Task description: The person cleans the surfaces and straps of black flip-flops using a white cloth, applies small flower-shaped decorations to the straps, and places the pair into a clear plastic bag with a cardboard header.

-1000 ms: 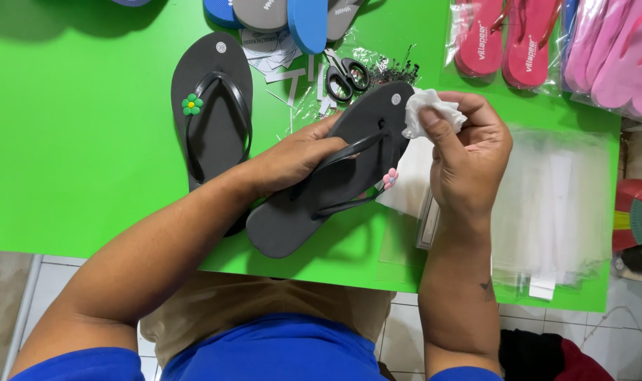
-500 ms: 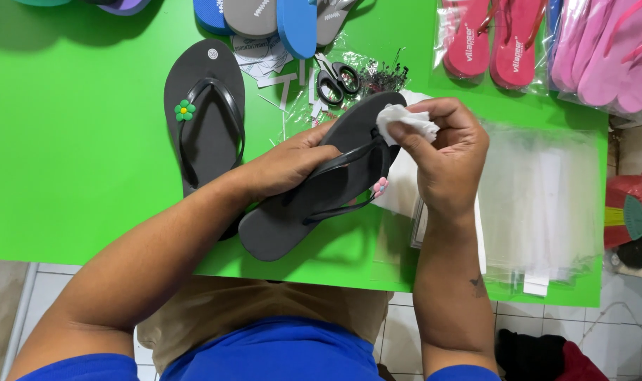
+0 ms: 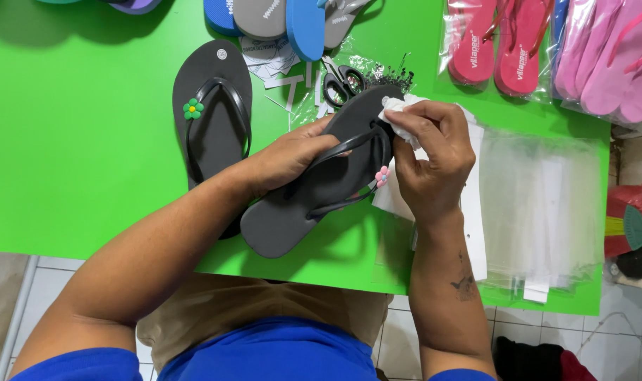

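green table [image 3: 67, 155], white floor tiles [image 3: 589, 331]

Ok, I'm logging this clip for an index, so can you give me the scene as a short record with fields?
Surface: green table
Left hand: grips dark grey flip-flop by its strap, tilted off the table
Right hand: presses white cloth on the flip-flop's toe end
Strap charm: pink flower
Beside it: second grey flip-flop lying flat, green flower charm
Behind: black scissors
Right side: clear bags, bagged pink flip-flops

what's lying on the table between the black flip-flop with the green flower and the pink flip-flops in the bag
In the head view: black scissors, paper scraps, and the held dark sandal.
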